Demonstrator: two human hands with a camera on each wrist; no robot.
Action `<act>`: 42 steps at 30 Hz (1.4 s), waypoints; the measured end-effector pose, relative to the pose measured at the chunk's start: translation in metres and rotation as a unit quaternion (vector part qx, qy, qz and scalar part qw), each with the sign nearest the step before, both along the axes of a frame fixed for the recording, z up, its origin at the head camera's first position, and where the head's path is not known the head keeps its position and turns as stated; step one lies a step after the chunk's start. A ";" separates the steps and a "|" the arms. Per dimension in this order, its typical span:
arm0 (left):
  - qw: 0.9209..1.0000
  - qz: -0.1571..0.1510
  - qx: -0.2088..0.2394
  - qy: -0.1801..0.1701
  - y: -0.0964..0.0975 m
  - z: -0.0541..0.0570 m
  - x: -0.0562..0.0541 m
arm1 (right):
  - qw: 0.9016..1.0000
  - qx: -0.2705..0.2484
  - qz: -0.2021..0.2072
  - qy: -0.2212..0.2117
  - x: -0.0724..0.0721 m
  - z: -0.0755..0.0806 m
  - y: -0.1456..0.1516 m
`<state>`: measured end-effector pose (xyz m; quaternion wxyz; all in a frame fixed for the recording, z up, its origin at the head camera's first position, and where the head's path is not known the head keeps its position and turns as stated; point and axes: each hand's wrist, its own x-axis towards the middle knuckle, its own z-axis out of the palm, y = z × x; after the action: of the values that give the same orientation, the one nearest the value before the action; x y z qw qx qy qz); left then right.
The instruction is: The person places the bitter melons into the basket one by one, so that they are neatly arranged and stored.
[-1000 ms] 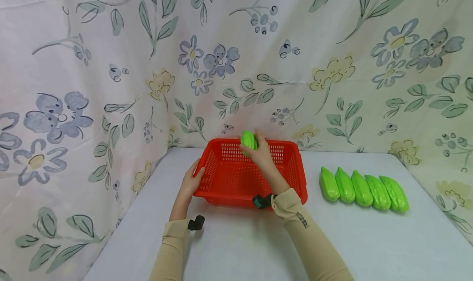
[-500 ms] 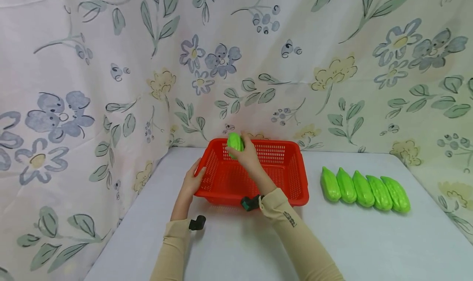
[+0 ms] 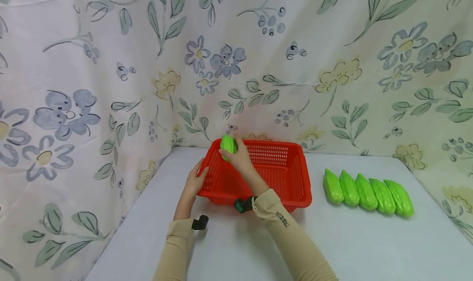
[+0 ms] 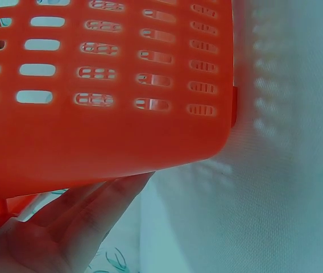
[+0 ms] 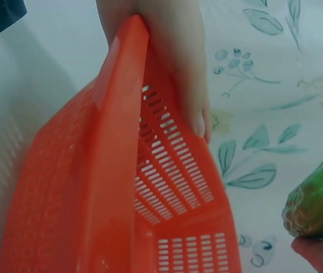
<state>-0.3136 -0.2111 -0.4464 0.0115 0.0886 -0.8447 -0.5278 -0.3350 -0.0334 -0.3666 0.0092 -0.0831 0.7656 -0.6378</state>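
My right hand (image 3: 241, 156) grips a ribbed green bitter melon (image 3: 228, 143) over the left part of a red plastic basket (image 3: 273, 172). In the right wrist view the bumpy end of the bitter melon (image 5: 321, 202) shows at the right edge, with a fingertip under it. At the basket's left side my left hand (image 3: 195, 182) holds the rim, thumb over the inner edge. Seen from the left wrist, the fingers of the left hand (image 4: 87, 224) lie against the slotted basket wall (image 4: 121, 142). The visible part of the basket's floor is bare.
Several green bitter melons (image 3: 366, 193) lie side by side in a row on the white table (image 3: 236, 248), right of the basket. A floral curtain (image 3: 236, 67) hangs behind the table and along its left side.
My right hand has moved left with the bitter melon, from the basket's middle to over its left part. The left hand keeps its hold on the rim.
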 end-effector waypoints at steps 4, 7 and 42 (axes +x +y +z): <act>1.000 0.002 0.011 -0.008 0.001 0.000 0.000 | 1.000 -0.002 0.005 0.001 0.001 -0.002 -0.005; 1.000 0.002 0.015 -0.011 0.002 0.001 0.000 | 1.000 -0.001 0.009 0.002 0.002 -0.002 -0.009; 1.000 -0.002 0.003 -0.003 -0.001 0.000 -0.002 | 0.989 0.082 0.067 -0.105 -0.013 -0.005 -0.033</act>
<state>-0.3153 -0.2124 -0.4463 0.0075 0.0888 -0.8434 -0.5298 -0.3478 -0.0665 -0.3720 0.1392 -0.0661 0.8026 -0.5763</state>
